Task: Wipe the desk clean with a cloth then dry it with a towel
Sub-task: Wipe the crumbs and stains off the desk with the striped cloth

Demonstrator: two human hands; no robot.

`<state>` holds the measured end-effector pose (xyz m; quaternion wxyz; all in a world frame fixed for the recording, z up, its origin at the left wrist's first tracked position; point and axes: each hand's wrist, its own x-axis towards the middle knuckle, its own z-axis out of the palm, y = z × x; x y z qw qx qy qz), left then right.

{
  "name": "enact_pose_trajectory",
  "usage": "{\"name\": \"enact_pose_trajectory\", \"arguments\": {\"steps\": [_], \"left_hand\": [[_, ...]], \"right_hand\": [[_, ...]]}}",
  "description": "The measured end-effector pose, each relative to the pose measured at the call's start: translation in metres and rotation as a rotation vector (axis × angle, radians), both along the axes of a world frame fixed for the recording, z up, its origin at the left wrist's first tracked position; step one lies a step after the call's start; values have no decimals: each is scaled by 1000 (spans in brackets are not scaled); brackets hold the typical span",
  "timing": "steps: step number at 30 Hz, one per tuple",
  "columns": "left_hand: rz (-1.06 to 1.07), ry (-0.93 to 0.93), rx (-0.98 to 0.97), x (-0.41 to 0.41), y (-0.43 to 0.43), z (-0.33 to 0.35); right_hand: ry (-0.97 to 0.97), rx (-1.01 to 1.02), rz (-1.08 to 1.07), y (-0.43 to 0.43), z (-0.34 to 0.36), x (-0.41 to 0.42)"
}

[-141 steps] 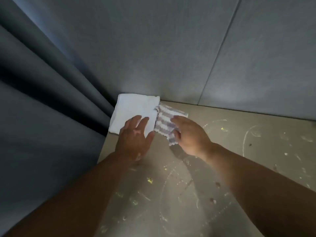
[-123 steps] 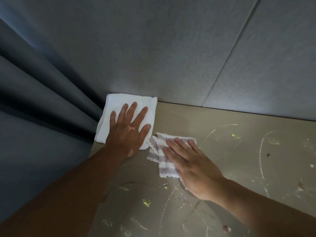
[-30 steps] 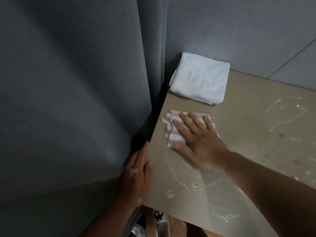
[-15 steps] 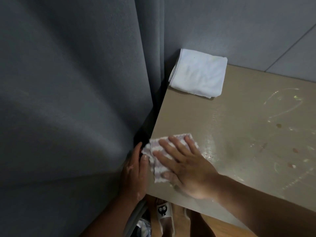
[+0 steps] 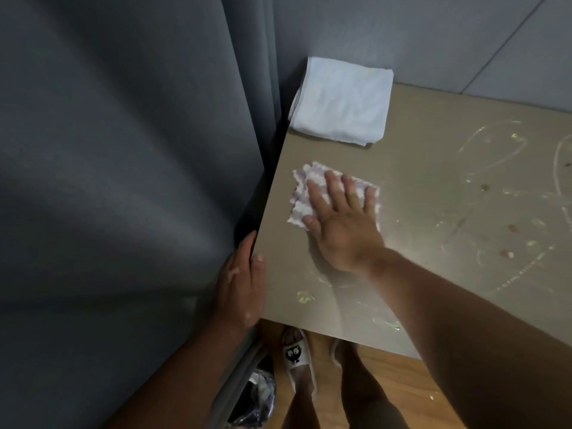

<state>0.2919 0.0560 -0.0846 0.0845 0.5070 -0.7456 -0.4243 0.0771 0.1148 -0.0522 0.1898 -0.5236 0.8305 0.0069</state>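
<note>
Inspector: Item one, the striped cloth; location?

Assessor: Flat on the desk, near its left edge, roughly midway between the back-left and front-left corners; apart from the folded white towel, which sits in the back-left corner.

Inspector: Handling?

Assessor: Judged light, soft and limp, with a nubbly weave; likely to bunch if pushed from one border only; for wiping, best held under a flat palm across its middle; for lifting, pinch the exposed left border.

Inspector: Right hand?

Assessor: Palm down on the cloth, forearm coming in from the front-right; fingers straight and spread, pressing; none curled round the fabric.

Inspector: Left hand?

Assessor: Against the desk's left edge by the front-left corner; fingers extended along the edge, thumb tip on the top surface; it holds nothing.

Inspector: Surroundings?

Assessor: Scribbled marks and spots lie toward the desk's right side; a grey curtain hangs beside the left edge; a slipper shows below the front edge.
</note>
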Motion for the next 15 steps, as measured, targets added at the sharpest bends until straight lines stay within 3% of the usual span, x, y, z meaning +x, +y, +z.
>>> {"name": "enact_pose_trajectory", "arguments": {"steps": [8,15], "left_hand": [[-3,-58,-40,0,1,-1],[-35,-95,-109,-4,1,5]], "right_hand": [[-49,-39,193,74,-1,99],[34,-45,178,160,-10,61]]}}
